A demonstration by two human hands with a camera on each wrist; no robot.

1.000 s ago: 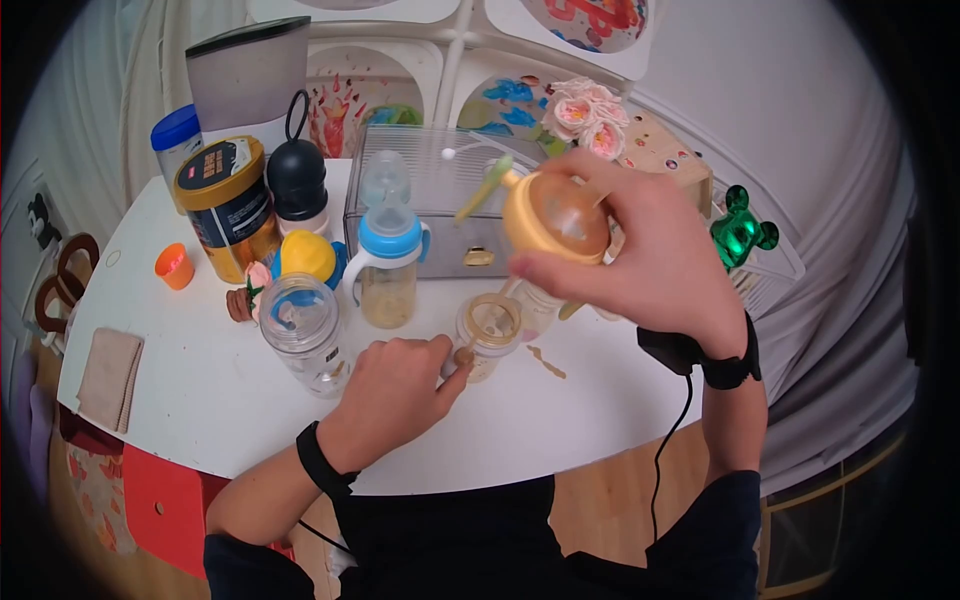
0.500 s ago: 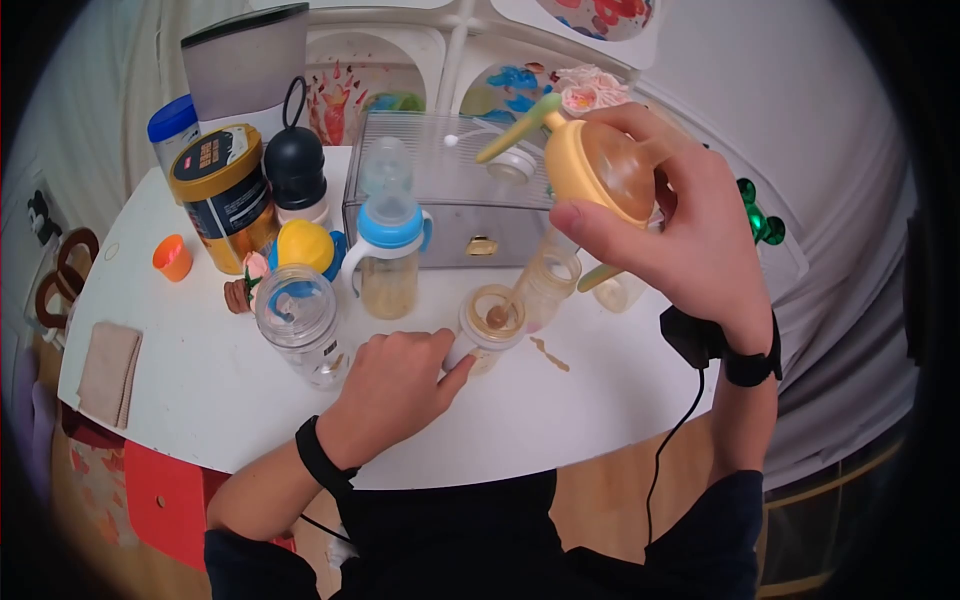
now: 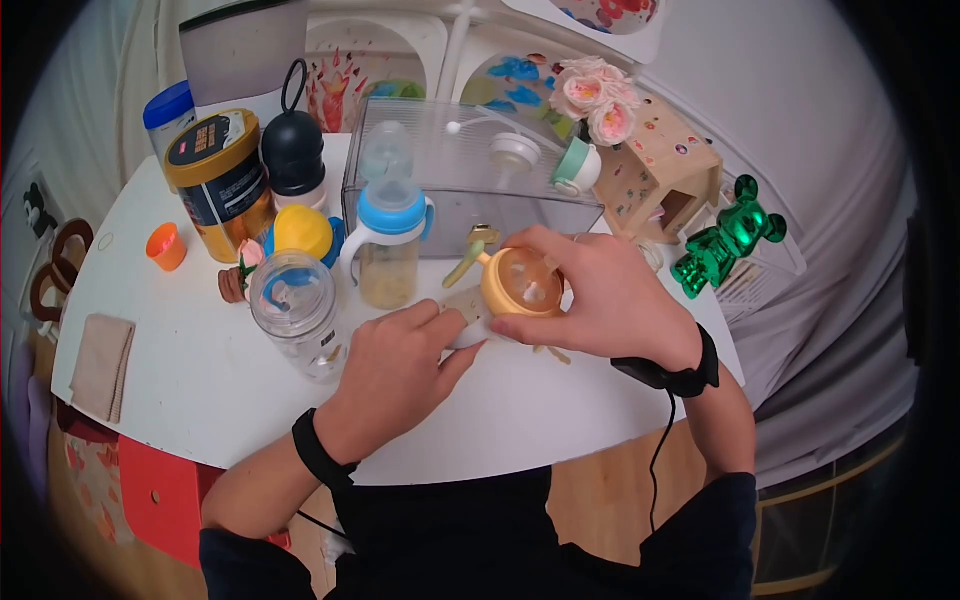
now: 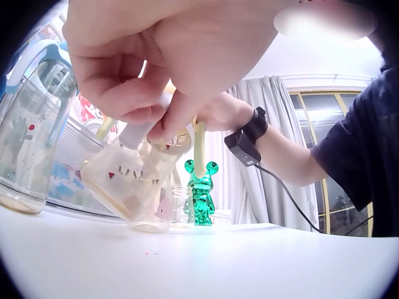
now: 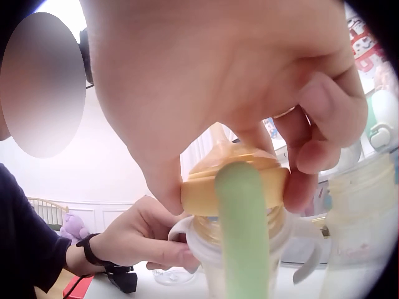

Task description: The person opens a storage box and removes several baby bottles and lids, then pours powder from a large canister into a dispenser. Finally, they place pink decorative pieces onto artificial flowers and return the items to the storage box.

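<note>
My left hand (image 3: 395,365) grips a white handle of a clear baby bottle (image 4: 118,180), which leans at a tilt in the left wrist view. My right hand (image 3: 625,300) holds a yellow bottle top (image 3: 505,290) with an amber nipple and green-yellow handles. In the right wrist view, the top sits right at the bottle's threaded neck (image 5: 209,228), fingers and thumb around its rim. One green handle (image 5: 240,230) hangs in front of the bottle. A blue-topped bottle (image 3: 388,265) stands behind my left hand, and a clear open-topped bottle (image 3: 298,315) is left of it.
A gold-lidded tub (image 3: 218,185), a black bottle (image 3: 293,155), an orange cup (image 3: 166,247) and a folded cloth (image 3: 103,365) lie to the left. Behind is a transparent drawer box (image 3: 440,180); a green bear figure (image 3: 725,240) and wooden house (image 3: 660,155) stand right.
My right hand has brought the yellow top down and left, from above the table to the bottle's mouth. The left hand keeps its grip, and the bottle now leans over.
</note>
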